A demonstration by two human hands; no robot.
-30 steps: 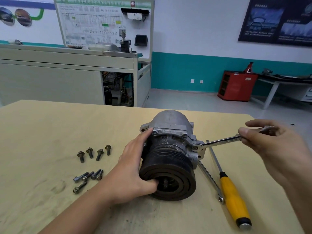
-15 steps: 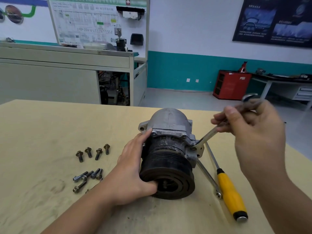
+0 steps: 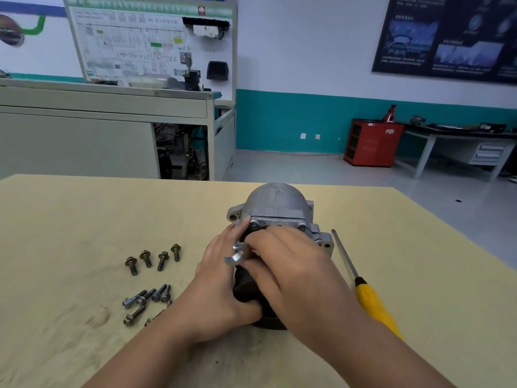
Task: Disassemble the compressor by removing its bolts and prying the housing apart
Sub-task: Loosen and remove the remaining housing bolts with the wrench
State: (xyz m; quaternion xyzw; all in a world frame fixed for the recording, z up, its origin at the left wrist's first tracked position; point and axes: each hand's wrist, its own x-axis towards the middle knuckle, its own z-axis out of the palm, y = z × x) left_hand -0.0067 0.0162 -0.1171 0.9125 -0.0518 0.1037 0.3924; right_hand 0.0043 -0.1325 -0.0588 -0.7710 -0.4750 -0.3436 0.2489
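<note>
The grey metal compressor [image 3: 275, 201] lies on the wooden table [image 3: 70, 219], its black pulley facing me and mostly hidden by my hands. My left hand [image 3: 221, 287] grips the pulley's left side, thumb hooked over its front edge. My right hand [image 3: 291, 264] lies across the top of the pulley and holds a silver wrench [image 3: 236, 254], whose open end sticks out to the left between my two hands. The rest of the wrench is hidden under my fingers. A yellow-handled screwdriver [image 3: 372, 303] lies right of the compressor.
Removed bolts lie left of the compressor: a row of several standing on their heads [image 3: 152, 259] and a loose cluster [image 3: 147, 299] nearer me. The table's far edge lies just beyond the compressor. A grey bench, a red cabinet [image 3: 372, 142] and a desk stand behind.
My right hand swung the wrench from the compressor's right flange, up and over, to the left across the top of the pulley. My left hand kept its grip. The camera view tilted.
</note>
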